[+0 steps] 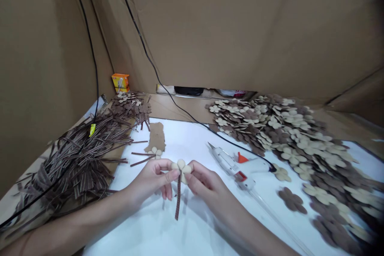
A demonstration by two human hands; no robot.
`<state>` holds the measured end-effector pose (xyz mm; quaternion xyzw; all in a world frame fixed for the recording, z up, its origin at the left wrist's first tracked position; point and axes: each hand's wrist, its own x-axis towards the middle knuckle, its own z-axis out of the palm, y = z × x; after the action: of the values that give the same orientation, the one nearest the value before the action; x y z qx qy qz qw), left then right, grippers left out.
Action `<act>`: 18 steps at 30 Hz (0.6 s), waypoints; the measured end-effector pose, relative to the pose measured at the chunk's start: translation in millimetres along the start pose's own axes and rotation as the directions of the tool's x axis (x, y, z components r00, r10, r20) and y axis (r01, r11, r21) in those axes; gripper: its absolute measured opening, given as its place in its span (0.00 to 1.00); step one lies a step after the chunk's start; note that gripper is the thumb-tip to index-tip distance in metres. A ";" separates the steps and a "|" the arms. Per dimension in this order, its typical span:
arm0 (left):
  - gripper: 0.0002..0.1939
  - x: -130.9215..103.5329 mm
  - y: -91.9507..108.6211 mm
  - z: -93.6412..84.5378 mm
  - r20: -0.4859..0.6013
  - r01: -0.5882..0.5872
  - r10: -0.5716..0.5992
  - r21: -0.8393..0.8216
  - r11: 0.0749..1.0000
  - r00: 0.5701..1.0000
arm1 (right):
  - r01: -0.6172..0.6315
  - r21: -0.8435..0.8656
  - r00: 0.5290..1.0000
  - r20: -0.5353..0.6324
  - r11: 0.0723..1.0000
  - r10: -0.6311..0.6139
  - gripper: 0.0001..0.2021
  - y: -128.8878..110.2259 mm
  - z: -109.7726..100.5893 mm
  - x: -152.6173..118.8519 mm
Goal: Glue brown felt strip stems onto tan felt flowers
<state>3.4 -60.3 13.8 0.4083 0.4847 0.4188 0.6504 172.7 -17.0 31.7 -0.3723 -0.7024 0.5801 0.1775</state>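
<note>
Brown cardboard walls (210, 28) rose behind and to the left in the head view, a dark cable (144, 44) trailing down to a white glue gun (231, 162). White board (183, 134) covered the middle of the bench (180, 106), with a heap of brown stitched ribbons (87, 160) at its left and a pile of beige and brown flower cutouts (288, 124) spilling down its right. An orange box (120, 82) stood in the far left corner; a torn cardboard scrap (157, 136) lay near the board's back edge. Both forearms reached in from the lower corners, hands angled toward each other above the board. Thumb and forefinger of the left hand (160, 176) pinched the left side of a beige flower (181, 165), and the right hand (204, 180) pinched its right side. From its centre a brown strip (178, 202) hung downward between them.
</note>
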 end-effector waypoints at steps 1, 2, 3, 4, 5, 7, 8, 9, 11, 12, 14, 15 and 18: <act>0.16 0.4 1.4 -1.5 0.004 -0.006 0.006 0.048 0.999 1.000 | 0.000 -0.012 1.000 0.001 1.000 0.000 0.14 -0.4 -0.7 -0.5; 0.16 0.8 3.2 -2.8 0.012 -0.010 0.009 0.090 0.996 1.000 | 0.002 -0.026 1.000 0.003 1.000 -0.002 0.15 -1.1 -1.4 -1.1; 0.16 1.3 5.1 -4.2 0.020 -0.014 0.011 0.120 0.993 1.000 | 0.005 -0.041 1.000 0.006 0.999 -0.005 0.15 -1.9 -2.1 -1.9; 0.15 1.7 7.0 -5.4 0.026 -0.018 0.015 0.142 0.990 1.000 | 0.010 -0.054 1.000 0.010 0.998 -0.009 0.15 -2.8 -2.8 -2.7; 0.15 2.0 8.9 -6.5 0.032 -0.024 0.019 0.160 0.987 0.999 | 0.017 -0.066 1.000 0.011 0.998 -0.016 0.15 -3.6 -3.6 -3.6; 0.14 2.6 12.1 -8.6 0.049 -0.030 0.021 0.190 0.981 0.999 | 0.032 -0.076 0.999 0.015 0.997 -0.031 0.15 -4.9 -4.8 -5.0; 0.14 2.8 13.1 -9.5 0.065 -0.030 0.017 0.200 0.979 0.998 | 0.037 -0.074 0.999 0.018 0.997 -0.035 0.15 -5.4 -5.2 -5.6; 0.14 2.9 13.8 -10.4 0.085 -0.029 0.011 0.206 0.978 0.996 | 0.037 -0.069 0.999 0.022 0.997 -0.035 0.15 -5.8 -5.5 -6.0; 0.14 3.4 14.3 -11.7 0.127 -0.023 -0.004 0.206 0.978 0.992 | 0.028 -0.065 0.999 0.036 0.997 -0.026 0.16 -6.6 -5.4 -6.8; 0.14 3.7 14.2 -12.0 0.143 -0.016 -0.013 0.203 0.979 0.990 | 0.025 -0.072 0.999 0.043 0.997 -0.022 0.16 -7.1 -5.2 -7.2; 0.15 4.3 14.0 -12.3 0.157 0.007 -0.039 0.201 0.980 0.987 | 0.020 -0.096 0.998 0.061 0.995 -0.014 0.15 -8.5 -4.5 -8.3; 0.15 4.6 14.2 -12.4 0.164 0.023 -0.056 0.200 0.980 0.985 | 0.018 -0.107 0.997 0.072 0.994 -0.011 0.14 -9.4 -4.2 -9.0; 0.15 5.0 15.8 -13.3 0.205 0.056 -0.093 0.177 0.983 0.974 | 0.008 -0.130 0.996 0.092 0.991 0.004 0.14 -12.8 -4.2 -11.3</act>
<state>-11.0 -48.9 24.6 0.4862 0.4615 0.3050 0.6765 178.9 -23.0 47.0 -0.3554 -0.7466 0.5492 0.1209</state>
